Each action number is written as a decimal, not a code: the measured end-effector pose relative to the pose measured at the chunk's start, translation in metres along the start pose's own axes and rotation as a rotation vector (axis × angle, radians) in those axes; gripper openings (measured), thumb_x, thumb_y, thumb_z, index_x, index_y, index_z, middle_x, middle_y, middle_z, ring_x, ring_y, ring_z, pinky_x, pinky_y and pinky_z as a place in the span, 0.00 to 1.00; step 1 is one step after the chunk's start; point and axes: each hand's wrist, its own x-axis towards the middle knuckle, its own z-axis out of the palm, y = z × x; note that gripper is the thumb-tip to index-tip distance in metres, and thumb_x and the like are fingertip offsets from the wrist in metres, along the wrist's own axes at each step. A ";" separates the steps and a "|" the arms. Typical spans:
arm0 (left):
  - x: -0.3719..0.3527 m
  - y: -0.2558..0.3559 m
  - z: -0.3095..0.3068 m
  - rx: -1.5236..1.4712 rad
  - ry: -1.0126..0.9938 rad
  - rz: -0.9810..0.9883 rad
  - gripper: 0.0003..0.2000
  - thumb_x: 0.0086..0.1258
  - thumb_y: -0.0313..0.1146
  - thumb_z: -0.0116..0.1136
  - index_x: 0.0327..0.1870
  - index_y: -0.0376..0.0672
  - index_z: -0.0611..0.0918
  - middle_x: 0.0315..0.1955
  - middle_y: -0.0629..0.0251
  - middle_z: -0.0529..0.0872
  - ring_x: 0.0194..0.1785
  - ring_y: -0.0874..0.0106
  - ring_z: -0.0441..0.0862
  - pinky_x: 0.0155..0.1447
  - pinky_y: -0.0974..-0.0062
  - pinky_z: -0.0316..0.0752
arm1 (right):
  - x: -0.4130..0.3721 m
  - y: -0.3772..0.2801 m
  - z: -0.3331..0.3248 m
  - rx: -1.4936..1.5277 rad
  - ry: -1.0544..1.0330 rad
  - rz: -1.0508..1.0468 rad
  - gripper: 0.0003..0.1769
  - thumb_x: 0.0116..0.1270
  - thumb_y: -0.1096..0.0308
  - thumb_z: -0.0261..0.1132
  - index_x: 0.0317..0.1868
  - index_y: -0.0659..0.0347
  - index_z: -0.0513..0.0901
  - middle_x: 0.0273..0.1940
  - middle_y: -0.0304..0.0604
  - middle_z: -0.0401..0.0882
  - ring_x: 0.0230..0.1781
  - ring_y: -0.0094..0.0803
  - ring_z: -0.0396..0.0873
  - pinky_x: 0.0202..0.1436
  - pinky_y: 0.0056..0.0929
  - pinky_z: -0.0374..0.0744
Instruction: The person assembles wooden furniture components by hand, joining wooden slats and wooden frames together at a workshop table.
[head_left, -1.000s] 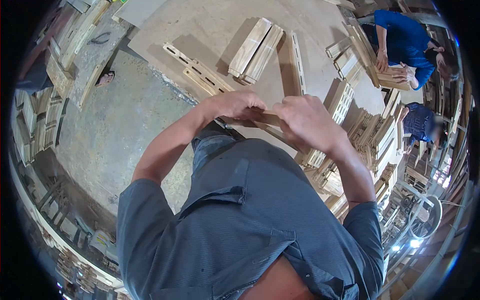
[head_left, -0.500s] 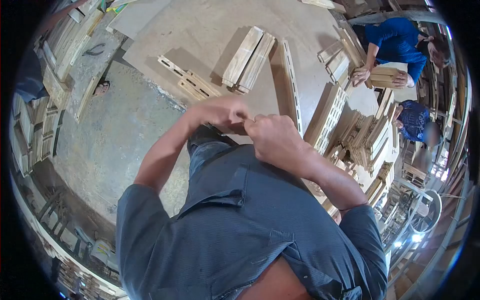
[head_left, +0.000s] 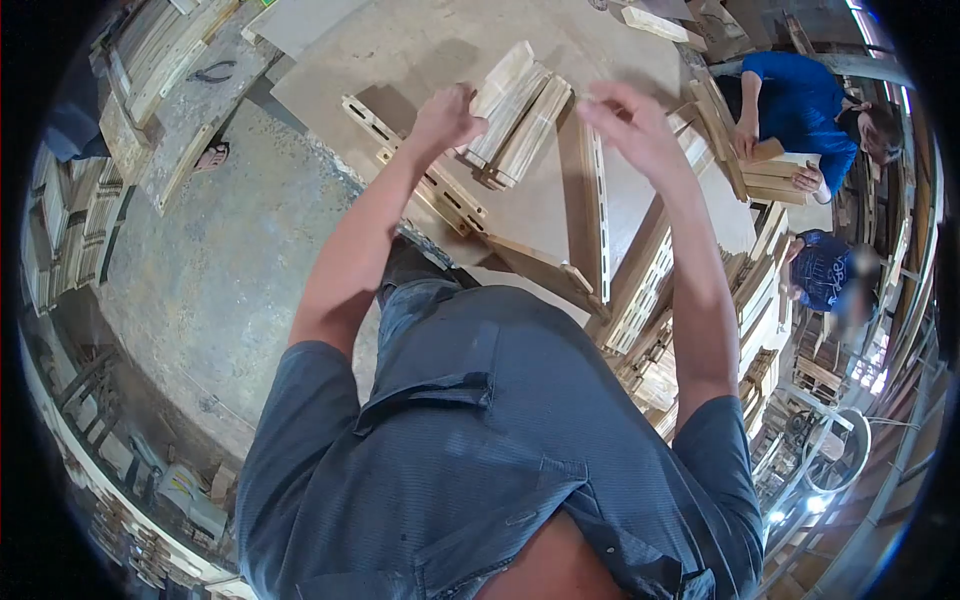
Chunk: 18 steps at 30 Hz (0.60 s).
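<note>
My left hand [head_left: 446, 124] is raised over the work table [head_left: 400, 60], fingers curled in; whether anything is inside them is hidden. It is close to the left side of a stack of pale wooden strips [head_left: 515, 125]. On the other side of that stack my right hand [head_left: 632, 125] hovers with its fingers apart, slightly blurred and holding nothing I can see. Below the left hand lie slotted wooden rails [head_left: 445, 200]. A long slotted rail [head_left: 600, 215] runs under the right hand toward me.
Piled slotted wood [head_left: 650, 285] lies at the right. Two people work there; one in a blue shirt [head_left: 805, 100] handles wooden pieces. Pliers [head_left: 212, 72] rest on a side bench [head_left: 190, 120] at the left. Concrete floor [head_left: 230, 270] shows beside me.
My hands, held together in front of my body before, have parted and reached forward to either side of the wooden stack. The right hand's fingers have opened.
</note>
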 end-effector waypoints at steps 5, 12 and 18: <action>-0.058 0.021 -0.021 -0.696 -0.396 0.264 0.16 0.68 0.30 0.74 0.55 0.36 0.86 0.38 0.68 0.90 0.42 0.75 0.84 0.49 0.73 0.79 | 0.026 0.031 0.011 -0.177 0.275 -0.193 0.29 0.66 0.46 0.75 0.54 0.65 0.87 0.42 0.45 0.89 0.44 0.34 0.85 0.53 0.34 0.80; -0.076 0.005 0.001 -0.733 -0.751 0.391 0.14 0.72 0.32 0.72 0.52 0.33 0.88 0.36 0.71 0.89 0.40 0.81 0.80 0.44 0.74 0.76 | -0.036 -0.041 0.023 -0.212 -0.341 -0.190 0.14 0.61 0.63 0.75 0.41 0.64 0.87 0.32 0.49 0.86 0.36 0.41 0.84 0.46 0.36 0.80; -0.078 -0.002 0.013 -0.796 -0.792 0.456 0.10 0.71 0.28 0.69 0.49 0.33 0.87 0.32 0.69 0.87 0.37 0.81 0.79 0.43 0.73 0.75 | -0.052 -0.061 0.028 -0.400 -0.405 -0.260 0.08 0.60 0.68 0.69 0.36 0.65 0.83 0.32 0.55 0.81 0.38 0.56 0.83 0.43 0.49 0.79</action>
